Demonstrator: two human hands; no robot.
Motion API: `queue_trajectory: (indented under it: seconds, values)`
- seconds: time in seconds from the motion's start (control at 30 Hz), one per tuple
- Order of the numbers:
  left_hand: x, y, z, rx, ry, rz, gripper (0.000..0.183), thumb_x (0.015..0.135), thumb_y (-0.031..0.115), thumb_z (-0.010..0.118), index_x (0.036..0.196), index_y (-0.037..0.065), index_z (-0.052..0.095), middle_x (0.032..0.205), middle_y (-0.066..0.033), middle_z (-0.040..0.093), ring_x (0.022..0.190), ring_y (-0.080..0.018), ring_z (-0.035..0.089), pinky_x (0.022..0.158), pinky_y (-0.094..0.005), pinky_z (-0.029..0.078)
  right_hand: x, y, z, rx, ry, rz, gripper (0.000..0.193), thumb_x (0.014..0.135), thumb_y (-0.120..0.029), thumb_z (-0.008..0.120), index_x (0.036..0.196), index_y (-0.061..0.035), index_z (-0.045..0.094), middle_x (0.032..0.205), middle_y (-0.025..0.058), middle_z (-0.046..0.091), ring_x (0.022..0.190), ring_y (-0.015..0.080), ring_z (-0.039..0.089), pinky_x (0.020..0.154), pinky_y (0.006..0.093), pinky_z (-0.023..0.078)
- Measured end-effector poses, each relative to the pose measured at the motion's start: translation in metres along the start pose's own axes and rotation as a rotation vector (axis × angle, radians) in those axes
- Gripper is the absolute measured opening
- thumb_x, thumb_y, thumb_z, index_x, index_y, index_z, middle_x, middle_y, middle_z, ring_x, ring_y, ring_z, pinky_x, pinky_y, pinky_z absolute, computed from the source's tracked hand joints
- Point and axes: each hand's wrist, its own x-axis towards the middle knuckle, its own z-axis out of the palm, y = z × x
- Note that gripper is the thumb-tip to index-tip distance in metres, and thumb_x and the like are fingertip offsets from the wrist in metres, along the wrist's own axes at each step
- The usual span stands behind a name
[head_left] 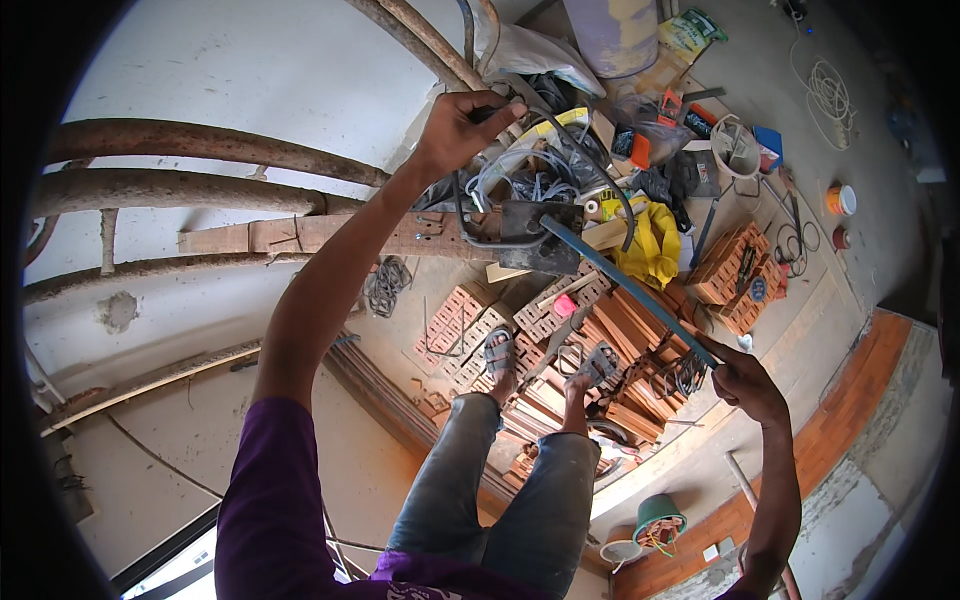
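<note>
My right hand [748, 385] is closed round the near end of a long, flat blue bar [630, 290]. The bar slants up to the left, and its far end overlaps a dark square plate [540, 236] in this view. My left hand [462, 128] is raised at upper middle, fingers curled and thumb pressed in beside a rusty pipe [430, 40]. What its fingers hold, if anything, is too small to tell. Below it, a wooden beam [340, 234] with nails on it runs to the plate. A bent dark rod [463, 215] lies by the plate.
Stacked hollow bricks [467, 315] lie under and around my sandalled feet. A yellow cloth [650, 245], bags and tools crowd the far side. Rusty pipes [200, 190] cross the left. A green bucket [660, 522] stands at lower right, and a coiled white cable [828, 90] at far right.
</note>
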Motion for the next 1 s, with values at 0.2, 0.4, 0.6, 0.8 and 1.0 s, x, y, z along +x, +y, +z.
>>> queue_trajectory:
  seconds: [0.2, 0.4, 0.6, 0.8, 1.0]
  values:
    - [-0.001, -0.002, 0.004, 0.117, 0.039, -0.010, 0.033, 0.087, 0.032, 0.074, 0.088, -0.001, 0.071, 0.063, 0.0012, 0.060, 0.060, -0.0042, 0.046, 0.054, -0.0237, 0.040, -0.002, 0.033, 0.023, -0.116, 0.058, -0.142, 0.071, 0.095, -0.042, 0.060, 0.150, -0.0049, 0.033, 0.063, -0.0084, 0.035, 0.054, 0.0024, 0.029, 0.047, 0.0198, 0.024]
    - [-0.003, -0.001, 0.002, 0.013, 0.078, -0.154, 0.039, 0.087, 0.037, 0.074, 0.075, 0.001, 0.069, 0.059, 0.0025, 0.056, 0.056, -0.0031, 0.042, 0.050, -0.0235, 0.035, -0.010, 0.018, 0.019, -0.077, -0.038, 0.101, 0.039, 0.097, -0.042, 0.055, 0.105, -0.0036, 0.061, 0.060, -0.0031, 0.045, 0.055, 0.0061, 0.040, 0.050, 0.0236, 0.034]
    - [-0.004, -0.005, -0.013, -0.715, -0.169, -0.591, 0.038, 0.091, 0.041, 0.068, 0.086, 0.003, 0.067, 0.055, 0.0116, 0.031, 0.048, -0.0011, 0.027, 0.044, -0.0212, 0.021, -0.013, 0.029, 0.018, -0.052, 0.003, 0.123, 0.046, 0.096, -0.051, 0.054, 0.078, -0.0087, 0.052, 0.059, -0.0044, 0.039, 0.049, 0.0053, 0.032, 0.044, 0.0241, 0.028]
    - [-0.015, -0.009, -0.007, -0.770, -0.027, -0.508, 0.028, 0.094, 0.033, 0.066, 0.087, 0.005, 0.066, 0.056, 0.0125, 0.029, 0.047, -0.0007, 0.024, 0.044, -0.0211, 0.020, -0.021, 0.040, 0.050, -0.081, 0.107, 0.014, 0.051, 0.093, -0.058, 0.056, 0.076, -0.0099, 0.052, 0.062, -0.0061, 0.040, 0.056, 0.0035, 0.036, 0.049, 0.0222, 0.030]
    - [-0.018, -0.011, 0.001, -0.758, 0.067, -0.405, 0.022, 0.092, 0.028, 0.069, 0.085, 0.007, 0.067, 0.056, 0.0117, 0.035, 0.048, -0.0007, 0.027, 0.044, -0.0218, 0.022, -0.022, 0.057, 0.072, 0.000, 0.160, -0.007, 0.053, 0.090, -0.061, 0.058, 0.079, -0.0094, 0.054, 0.062, -0.0073, 0.041, 0.055, 0.0029, 0.034, 0.048, 0.0222, 0.029]
